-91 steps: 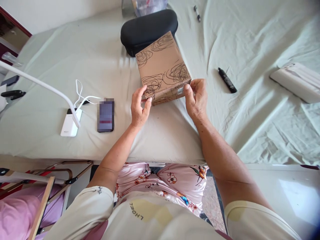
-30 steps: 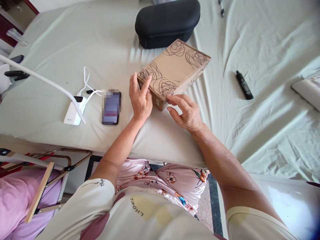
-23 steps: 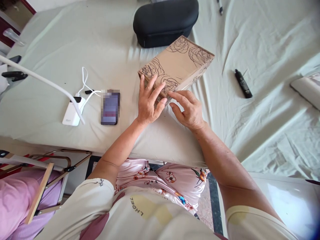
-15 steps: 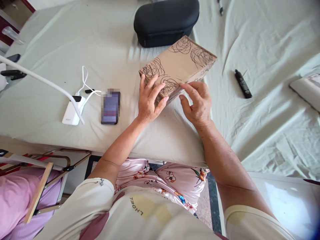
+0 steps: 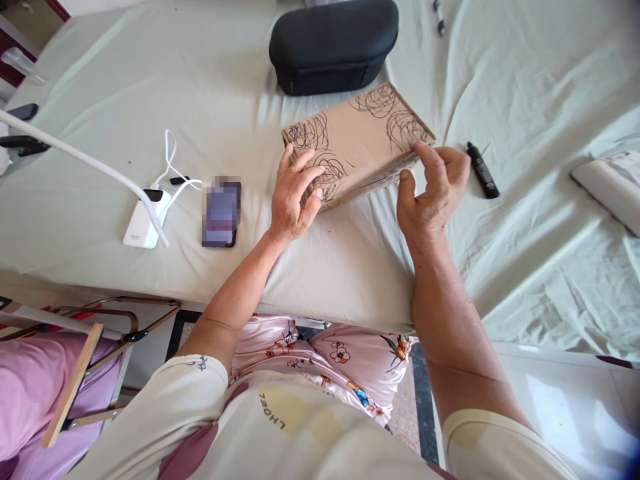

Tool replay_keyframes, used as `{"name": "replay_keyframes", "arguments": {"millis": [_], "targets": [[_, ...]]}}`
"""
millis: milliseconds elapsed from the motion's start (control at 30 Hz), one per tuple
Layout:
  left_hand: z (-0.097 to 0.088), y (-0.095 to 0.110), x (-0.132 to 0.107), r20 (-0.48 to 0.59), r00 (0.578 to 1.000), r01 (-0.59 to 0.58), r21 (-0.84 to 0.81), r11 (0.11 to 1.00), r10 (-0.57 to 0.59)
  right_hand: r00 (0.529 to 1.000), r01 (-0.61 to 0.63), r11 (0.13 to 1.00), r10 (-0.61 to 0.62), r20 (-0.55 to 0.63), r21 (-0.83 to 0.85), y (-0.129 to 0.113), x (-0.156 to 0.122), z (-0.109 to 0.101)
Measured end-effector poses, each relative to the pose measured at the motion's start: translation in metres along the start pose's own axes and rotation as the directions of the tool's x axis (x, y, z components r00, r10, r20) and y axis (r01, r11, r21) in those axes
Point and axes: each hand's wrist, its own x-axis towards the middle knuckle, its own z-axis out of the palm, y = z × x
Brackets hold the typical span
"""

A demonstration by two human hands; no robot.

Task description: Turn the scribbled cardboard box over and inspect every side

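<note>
Pale green cloth (image 5: 125,87), wrinkly on the right, lies spread out. In the middle sits a brown box (image 5: 360,133) (scribbled on in black). The left hand (image 5: 291,197) rests on its near left corner, fingers spread. The right hand (image 5: 433,187) is at its right corner; I can't tell if it pinches. A black case (image 5: 333,47) sits farther back.

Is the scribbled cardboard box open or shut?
The cardboard box looks shut on top: its upper panel lies flat, unbroken. Underneath, cannot tell.
</note>
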Motion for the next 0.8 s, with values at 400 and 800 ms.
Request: {"name": "replay_keyframes", "arguments": {"millis": [400,800], "targets": [[0.002,-0.008,-0.003,-0.076,0.990,0.123,0.007,0.992,-0.122,0.992,-0.128,0.986,0.126,0.025,0.106,-0.013,0.003,-0.003],[0.010,-0.019,-0.009,-0.197,0.932,0.325,0.090,0.942,-0.303,0.989,-0.088,0.954,0.049,0.140,0.286,-0.027,-0.001,0.000]]}}
